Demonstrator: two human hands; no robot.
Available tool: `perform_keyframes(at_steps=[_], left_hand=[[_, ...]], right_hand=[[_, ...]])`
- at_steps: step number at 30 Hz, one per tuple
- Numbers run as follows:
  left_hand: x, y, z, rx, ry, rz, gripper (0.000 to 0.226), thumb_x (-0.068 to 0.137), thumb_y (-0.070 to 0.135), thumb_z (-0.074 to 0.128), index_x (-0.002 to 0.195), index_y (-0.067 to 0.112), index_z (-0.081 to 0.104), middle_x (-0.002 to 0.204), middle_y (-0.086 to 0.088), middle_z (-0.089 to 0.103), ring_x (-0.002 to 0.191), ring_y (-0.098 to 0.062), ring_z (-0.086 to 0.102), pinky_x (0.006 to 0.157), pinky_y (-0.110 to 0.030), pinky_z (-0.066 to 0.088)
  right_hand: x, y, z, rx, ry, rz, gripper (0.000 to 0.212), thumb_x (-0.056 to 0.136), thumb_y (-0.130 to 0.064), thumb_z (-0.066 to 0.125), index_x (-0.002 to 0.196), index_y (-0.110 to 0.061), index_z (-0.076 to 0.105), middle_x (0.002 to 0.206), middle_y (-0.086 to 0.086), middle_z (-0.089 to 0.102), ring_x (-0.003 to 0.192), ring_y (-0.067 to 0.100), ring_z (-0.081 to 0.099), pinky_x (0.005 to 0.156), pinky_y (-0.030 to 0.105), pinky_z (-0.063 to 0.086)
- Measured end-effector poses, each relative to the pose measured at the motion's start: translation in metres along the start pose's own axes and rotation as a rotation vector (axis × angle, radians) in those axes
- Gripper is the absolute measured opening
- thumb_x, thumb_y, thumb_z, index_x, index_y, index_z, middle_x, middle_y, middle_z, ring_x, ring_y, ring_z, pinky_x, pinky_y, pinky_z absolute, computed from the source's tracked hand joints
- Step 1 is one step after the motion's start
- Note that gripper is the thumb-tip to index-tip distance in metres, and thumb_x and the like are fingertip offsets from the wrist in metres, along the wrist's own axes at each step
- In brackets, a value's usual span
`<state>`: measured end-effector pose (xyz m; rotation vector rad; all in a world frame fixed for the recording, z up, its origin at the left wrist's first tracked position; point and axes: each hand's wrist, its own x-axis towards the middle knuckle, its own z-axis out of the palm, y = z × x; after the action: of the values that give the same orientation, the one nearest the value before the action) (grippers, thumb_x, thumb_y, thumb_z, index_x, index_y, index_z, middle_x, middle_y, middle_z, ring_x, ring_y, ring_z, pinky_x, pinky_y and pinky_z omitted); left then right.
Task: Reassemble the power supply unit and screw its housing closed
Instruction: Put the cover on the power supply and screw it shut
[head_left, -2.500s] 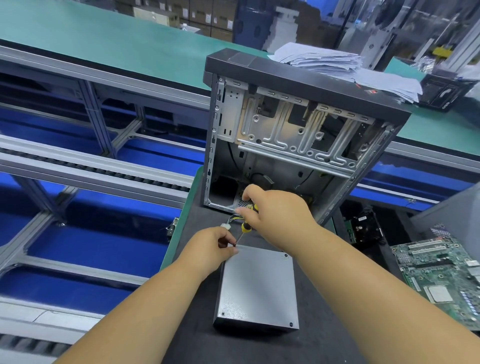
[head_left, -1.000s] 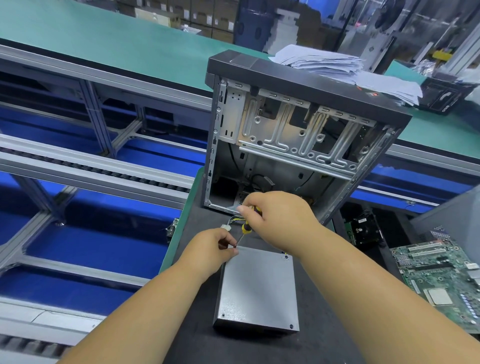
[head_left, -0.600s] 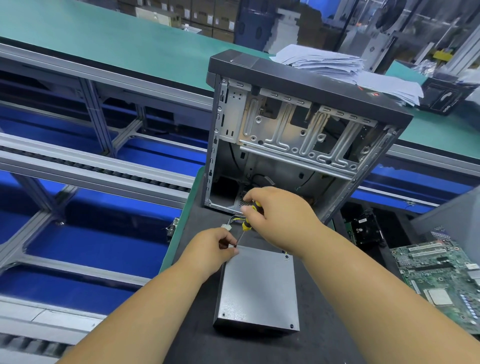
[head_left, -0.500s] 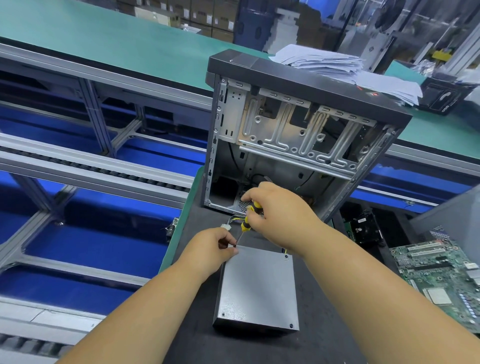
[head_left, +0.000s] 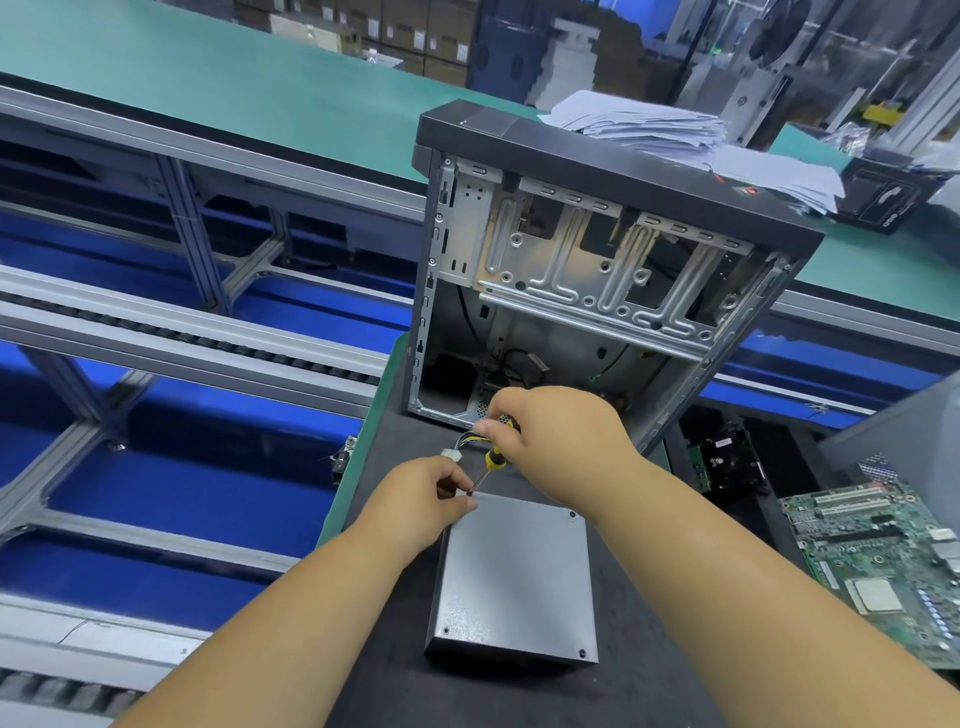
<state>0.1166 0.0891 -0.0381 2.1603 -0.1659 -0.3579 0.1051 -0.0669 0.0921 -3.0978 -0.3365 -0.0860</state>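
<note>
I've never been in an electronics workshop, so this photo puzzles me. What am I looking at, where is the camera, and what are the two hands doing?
The camera sits on the person's head, looking down at their own bare arms; there is no robot. On the dark mat lies a grey metal box, the power supply unit. The right hand grips a yellow-and-black screwdriver, its tip at the box's far left corner. The left hand pinches near that tip, apparently steadying a screw too small to see. Behind stands an open computer case; a green circuit board lies on the right.
</note>
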Motion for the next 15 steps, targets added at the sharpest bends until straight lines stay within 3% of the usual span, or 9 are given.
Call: perform_keyframes(at_steps=[6,11,15], left_hand=[[0.0006,0.0007,-0.0007,0.017,-0.001,0.002,0.013,0.081,0.036,0.077,0.084,0.039,0.065,0.082,0.014,0.064,0.076,-0.001,0.060,0.059,-0.014,0.040],[0.0008,0.0013,-0.0003,0.004,0.006,-0.011,0.014,0.080,0.034,0.079,0.082,0.038,0.065,0.080,0.012,0.064,0.074,-0.002,0.060,0.060,-0.016,0.040],[-0.0003,0.0008,0.0006,-0.006,0.024,-0.010,0.013,0.079,0.033,0.079,0.082,0.036,0.067,0.080,0.012,0.065,0.075,-0.002,0.061,0.060,-0.015,0.041]], right_hand=[[-0.0007,-0.0017,-0.0034,0.191,-0.066,-0.033,0.016,0.096,-0.036,0.056,0.095,-0.024,0.044,0.077,-0.008,0.051,0.071,0.014,0.049,0.053,0.026,0.031],[0.0015,-0.0037,0.0012,0.145,-0.049,0.054,0.025,0.096,-0.043,0.056,0.094,-0.022,0.042,0.073,-0.005,0.052,0.065,0.015,0.046,0.050,0.029,0.028],[0.0051,-0.0022,0.0059,0.083,-0.027,0.126,0.030,0.097,-0.048,0.051,0.094,-0.019,0.045,0.067,-0.004,0.048,0.064,0.019,0.048,0.053,0.031,0.034]])
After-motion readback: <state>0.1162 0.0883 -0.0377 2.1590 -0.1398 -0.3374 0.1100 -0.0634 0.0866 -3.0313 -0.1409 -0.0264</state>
